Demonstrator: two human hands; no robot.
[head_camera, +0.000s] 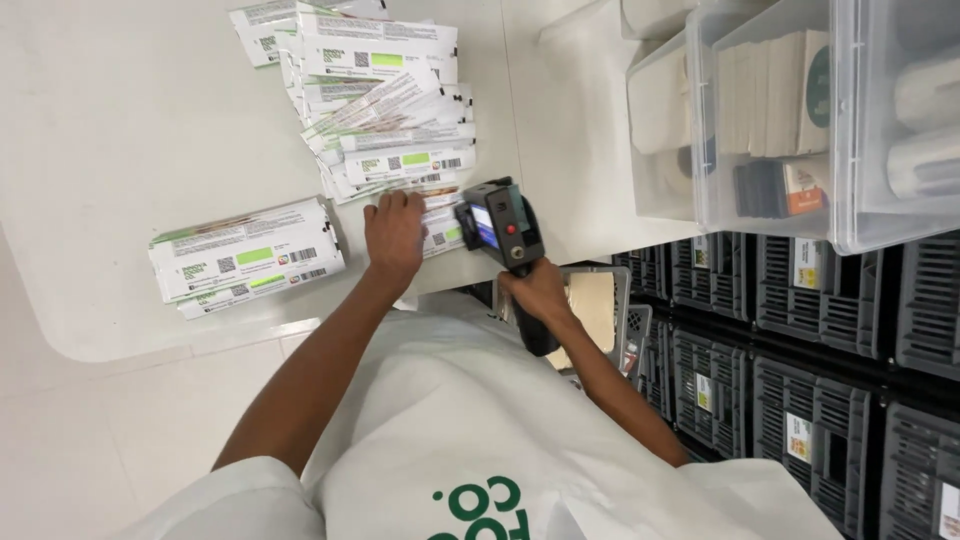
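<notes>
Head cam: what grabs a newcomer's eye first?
The dark handheld device with a small screen, gripped by the right hand at the white table's edge. Beside it, the left hand presses flat on a fanned spread of white-and-green packets; a neater stack lies further left.

Single head-worn view, looking steeply down from above over chest and forearms onto white table (120, 150); close range; dark crates (800, 380) at right edge; no second view to overlap.
</notes>
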